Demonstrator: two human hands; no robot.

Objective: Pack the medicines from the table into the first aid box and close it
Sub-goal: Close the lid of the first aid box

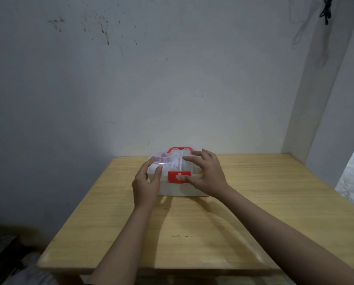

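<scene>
1. The first aid box (180, 188) sits mid-table, medicines (172, 161) visible through its lid (170, 159).
2. My left hand (146, 182) and right hand (204, 175) press it, fingers spread, gripping nothing.
3. Table (254, 212) bare; only latching the red clasp (179, 177) seems left.

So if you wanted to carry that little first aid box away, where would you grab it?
Probably by the red handle on top of the first aid box, coming straight down from above. It arches over the clear lid near the far edge, leaving a gap for fingers. Right now the left hand and right hand rest on the lid and front, by the red latch.
</scene>
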